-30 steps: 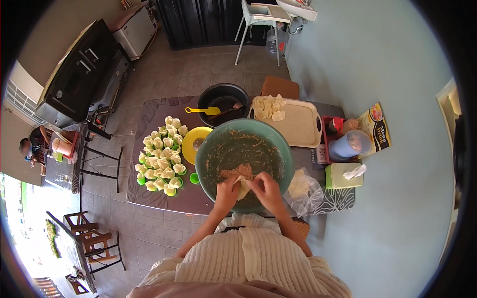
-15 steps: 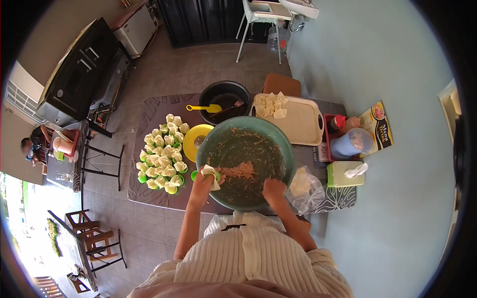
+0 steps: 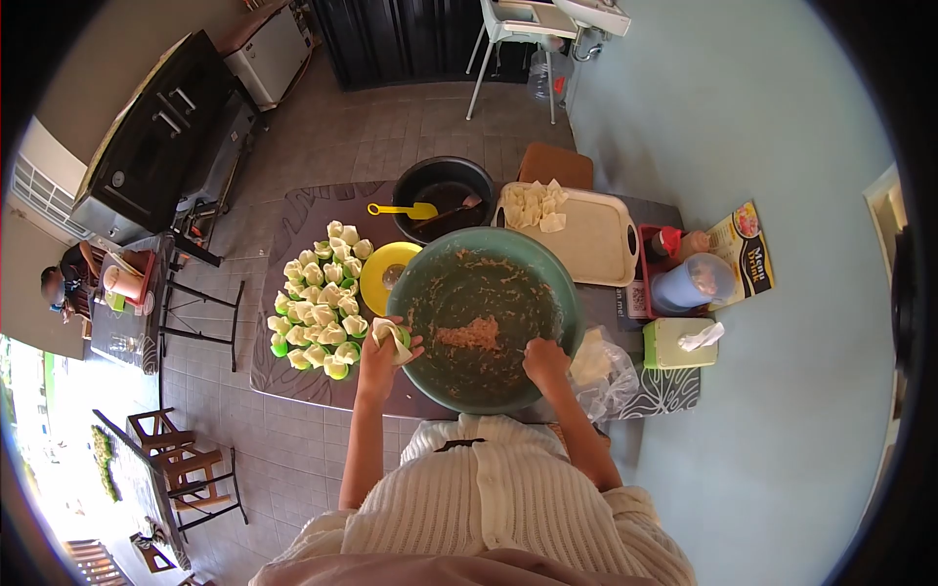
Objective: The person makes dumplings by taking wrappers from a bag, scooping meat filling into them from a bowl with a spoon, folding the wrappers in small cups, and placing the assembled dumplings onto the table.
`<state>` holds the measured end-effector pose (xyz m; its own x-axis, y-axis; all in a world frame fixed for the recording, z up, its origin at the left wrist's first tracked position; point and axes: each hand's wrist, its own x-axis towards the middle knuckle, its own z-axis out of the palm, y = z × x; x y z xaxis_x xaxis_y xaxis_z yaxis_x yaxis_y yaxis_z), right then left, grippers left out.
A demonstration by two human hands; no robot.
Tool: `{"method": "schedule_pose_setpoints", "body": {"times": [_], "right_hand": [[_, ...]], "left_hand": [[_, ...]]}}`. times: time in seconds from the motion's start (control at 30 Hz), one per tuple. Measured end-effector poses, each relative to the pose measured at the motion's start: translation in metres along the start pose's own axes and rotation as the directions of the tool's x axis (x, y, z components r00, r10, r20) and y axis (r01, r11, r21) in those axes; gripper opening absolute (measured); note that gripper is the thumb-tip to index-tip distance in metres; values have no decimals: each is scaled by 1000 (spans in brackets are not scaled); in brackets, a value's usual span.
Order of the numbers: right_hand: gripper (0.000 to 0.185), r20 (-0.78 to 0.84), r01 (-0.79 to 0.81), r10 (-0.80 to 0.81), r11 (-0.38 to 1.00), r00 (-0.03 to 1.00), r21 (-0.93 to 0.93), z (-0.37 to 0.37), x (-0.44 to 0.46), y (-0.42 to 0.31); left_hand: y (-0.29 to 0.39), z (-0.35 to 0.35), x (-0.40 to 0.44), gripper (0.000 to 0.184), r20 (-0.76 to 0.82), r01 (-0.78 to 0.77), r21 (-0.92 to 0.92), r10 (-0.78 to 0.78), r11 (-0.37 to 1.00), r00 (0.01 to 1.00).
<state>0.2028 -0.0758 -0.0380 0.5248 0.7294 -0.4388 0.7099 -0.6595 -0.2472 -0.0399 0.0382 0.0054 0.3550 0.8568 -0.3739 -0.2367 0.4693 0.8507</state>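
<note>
A large green basin (image 3: 567, 283) holds a mound of pinkish minced filling (image 3: 471, 334), with smears of it over the inside. At the basin's left rim, my left hand (image 3: 377, 363) is closed around a pale dumpling wrapper (image 3: 391, 339) that sits in a small green cup. My right hand (image 3: 546, 362) is a fist over the basin's right side; what it grips, if anything, is hidden. To the left, several pale folded wrappers (image 3: 318, 314) stand close together in green cups.
A yellow plate (image 3: 376, 283) lies partly under the basin. Behind stand a black bowl (image 3: 400, 190) with a yellow scoop (image 3: 415, 210) and a tray (image 3: 598, 239) with loose wrappers (image 3: 532, 205). A plastic bag (image 3: 608, 376) and tissue box (image 3: 674, 344) are at right. Far left, a person (image 3: 73, 278) sits.
My left hand has moved left with the wrapper, from over the basin to its rim. My right hand has shifted slightly up and left.
</note>
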Motion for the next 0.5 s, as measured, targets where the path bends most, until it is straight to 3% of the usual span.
{"method": "schedule_pose_setpoints", "body": {"times": [0.23, 0.5], "right_hand": [[17, -28, 22, -17, 983, 999, 184, 9, 10, 15], [20, -24, 200, -206, 903, 978, 380, 14, 25, 33]], "left_hand": [[-3, -5, 2, 18, 41, 6, -92, -2, 996, 999], [-1, -3, 1, 19, 30, 21, -111, -18, 994, 999]]}}
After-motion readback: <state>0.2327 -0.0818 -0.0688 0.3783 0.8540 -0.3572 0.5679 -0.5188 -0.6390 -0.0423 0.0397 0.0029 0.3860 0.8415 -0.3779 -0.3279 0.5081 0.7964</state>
